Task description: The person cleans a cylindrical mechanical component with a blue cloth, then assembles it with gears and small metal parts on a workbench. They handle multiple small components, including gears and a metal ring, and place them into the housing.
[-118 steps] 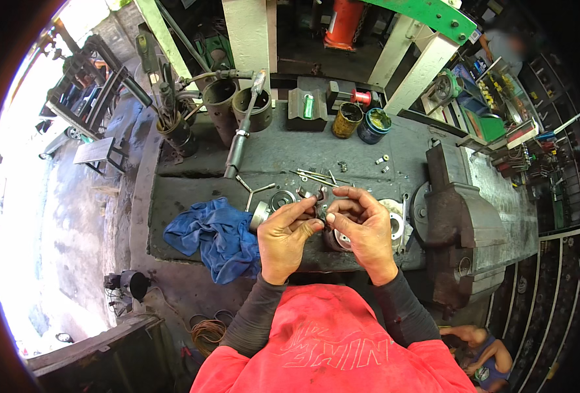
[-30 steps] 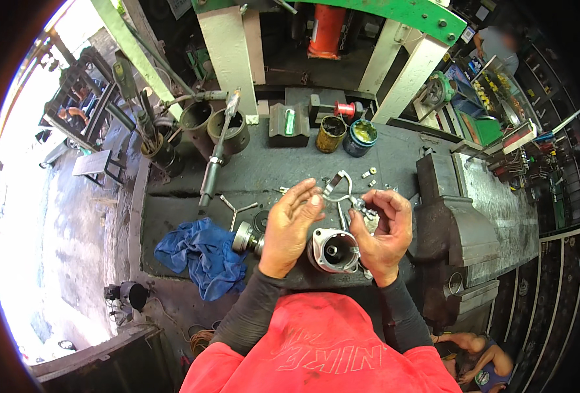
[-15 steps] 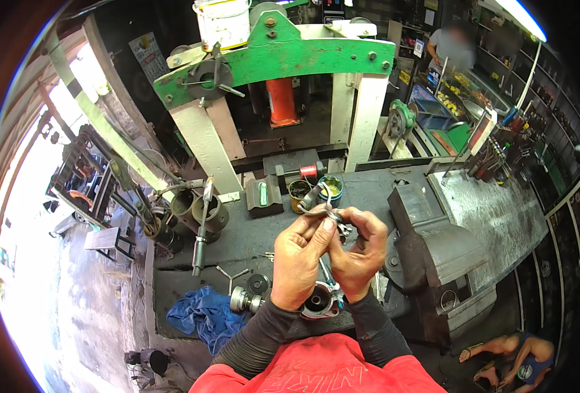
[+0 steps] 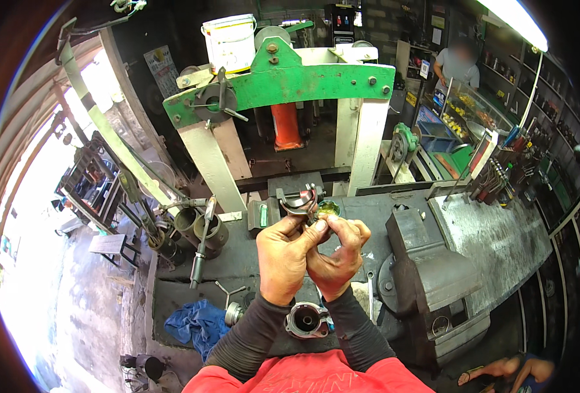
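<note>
My left hand [image 4: 282,259] is closed around a curved, fork-shaped metal part [image 4: 295,209], held up over the bench. Thumb and fingers of my right hand [image 4: 336,257] pinch together at the part's near end, touching the left fingertips. Exactly what lies between the right fingertips is partly hidden. Just beyond the hands sits an open tub of yellow-green grease [image 4: 328,208]. Below my wrists, a round metal housing [image 4: 306,319] with a dark bore rests on the bench near my body.
A large bench vise [image 4: 434,262] stands at right, with a wrench [image 4: 371,295] beside it. To the left lie a blue rag [image 4: 198,324], a three-armed tool [image 4: 229,293] and metal cylinders [image 4: 211,234]. A green-and-white press frame [image 4: 283,82] rises behind. Another person [image 4: 457,65] stands far right.
Both hands have shifted left with the metal part, and the part has turned. The right fingers have drawn into a tighter pinch. The view has tilted up slightly.
</note>
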{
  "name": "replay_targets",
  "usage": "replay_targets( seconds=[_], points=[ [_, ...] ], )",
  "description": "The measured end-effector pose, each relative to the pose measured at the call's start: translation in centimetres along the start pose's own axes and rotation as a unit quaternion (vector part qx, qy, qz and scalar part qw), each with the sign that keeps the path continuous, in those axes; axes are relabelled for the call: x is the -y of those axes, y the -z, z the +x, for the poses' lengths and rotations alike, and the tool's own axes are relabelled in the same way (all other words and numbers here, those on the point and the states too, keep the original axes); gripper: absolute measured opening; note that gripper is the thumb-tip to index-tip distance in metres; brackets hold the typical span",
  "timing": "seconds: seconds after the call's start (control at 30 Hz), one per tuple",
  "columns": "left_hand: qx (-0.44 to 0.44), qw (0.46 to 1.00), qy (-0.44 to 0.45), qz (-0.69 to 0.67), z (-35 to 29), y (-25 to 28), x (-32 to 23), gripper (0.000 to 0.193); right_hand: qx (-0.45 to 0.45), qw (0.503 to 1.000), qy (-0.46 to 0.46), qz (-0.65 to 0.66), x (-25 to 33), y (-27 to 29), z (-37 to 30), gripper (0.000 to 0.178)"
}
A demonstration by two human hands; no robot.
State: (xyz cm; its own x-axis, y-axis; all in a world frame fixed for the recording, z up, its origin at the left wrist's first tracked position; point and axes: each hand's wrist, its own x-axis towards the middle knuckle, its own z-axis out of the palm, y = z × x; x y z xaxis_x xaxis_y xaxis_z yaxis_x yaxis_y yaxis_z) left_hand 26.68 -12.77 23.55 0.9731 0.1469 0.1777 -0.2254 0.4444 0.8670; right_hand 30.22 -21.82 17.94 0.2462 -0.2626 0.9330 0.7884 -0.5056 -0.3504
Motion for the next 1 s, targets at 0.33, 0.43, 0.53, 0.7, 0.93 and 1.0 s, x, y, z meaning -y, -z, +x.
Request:
replay_targets(
  seconds=[0.33,0.43,0.53,0.7,0.93,1.0],
  points=[
    [-0.091,0.915,-0.158,0.361,2.1,4.2,-1.3,0.027,0.160,0.959,-0.190,0.136,-6.9,2.1,1.2,0.042],
    [-0.086,0.932,-0.155,0.315,1.9,5.4,-2.0,0.046,0.184,0.955,-0.217,-0.080,-16.2,1.6,0.3,0.031],
    [-0.092,0.918,-0.128,0.363,1.4,6.1,-2.6,0.061,0.391,0.895,-0.118,-0.181,-23.7,0.0,-3.3,0.029],
    [-0.096,0.912,-0.127,0.378,0.7,7.3,-3.0,0.056,0.614,0.751,0.112,-0.216,-29.8,-1.9,-5.5,0.036],
    [-0.104,0.922,-0.057,0.368,0.4,8.6,-2.5,0.060,0.657,0.623,0.376,-0.197,-32.3,-5.2,-3.4,0.020],
    [-0.111,0.911,-0.072,0.392,0.5,8.7,-2.3,0.057,0.650,0.622,0.392,-0.191,-32.5,-5.4,-3.9,0.015]
  ],
)
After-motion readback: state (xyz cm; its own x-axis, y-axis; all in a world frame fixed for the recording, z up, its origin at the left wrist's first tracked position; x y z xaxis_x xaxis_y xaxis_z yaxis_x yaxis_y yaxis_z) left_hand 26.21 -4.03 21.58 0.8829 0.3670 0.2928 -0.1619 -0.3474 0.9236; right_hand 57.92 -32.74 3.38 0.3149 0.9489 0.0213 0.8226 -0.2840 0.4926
